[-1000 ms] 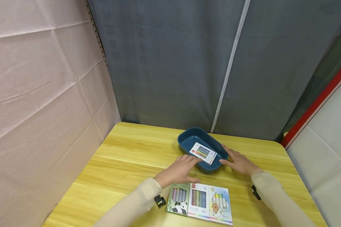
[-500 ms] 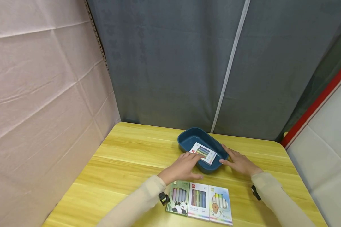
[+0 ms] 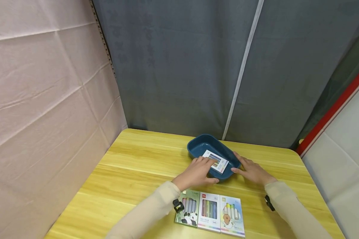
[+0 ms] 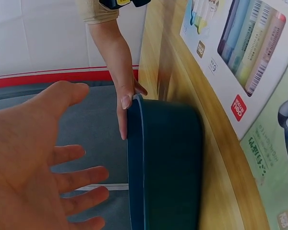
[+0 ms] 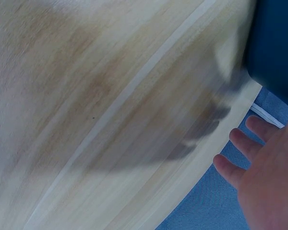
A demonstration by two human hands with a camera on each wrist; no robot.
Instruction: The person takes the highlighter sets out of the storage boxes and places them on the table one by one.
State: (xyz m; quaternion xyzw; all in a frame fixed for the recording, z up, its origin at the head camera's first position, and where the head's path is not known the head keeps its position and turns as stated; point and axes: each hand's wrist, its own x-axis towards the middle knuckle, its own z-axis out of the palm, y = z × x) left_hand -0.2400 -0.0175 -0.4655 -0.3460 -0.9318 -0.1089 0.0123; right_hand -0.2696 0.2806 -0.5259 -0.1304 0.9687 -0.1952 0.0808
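A dark blue plastic bin (image 3: 204, 141) stands on the wooden table, with a white box of markers (image 3: 222, 166) lying inside it. My left hand (image 3: 197, 172) reaches over the bin's near side, its fingertips overlapping that box in the head view. In the left wrist view the left hand (image 4: 43, 158) has spread fingers and a bare palm, beside the bin (image 4: 173, 163). My right hand (image 3: 252, 171) rests at the bin's right end, thumb and fingers at the rim. Its fingers look loosely straight in the right wrist view.
Three marker boxes lie side by side in front of the bin: a green panda box (image 3: 187, 217), a white box (image 3: 209, 224) and a pale blue box (image 3: 231, 229). A grey curtain (image 3: 179, 66) hangs behind the table (image 3: 137, 159); a pale cloth wall (image 3: 48, 116) borders the left.
My left hand has moved rightward and slightly away from the person, further over the bin and the marker box in it. The right hand, bin and three boxes in front stay where they were.
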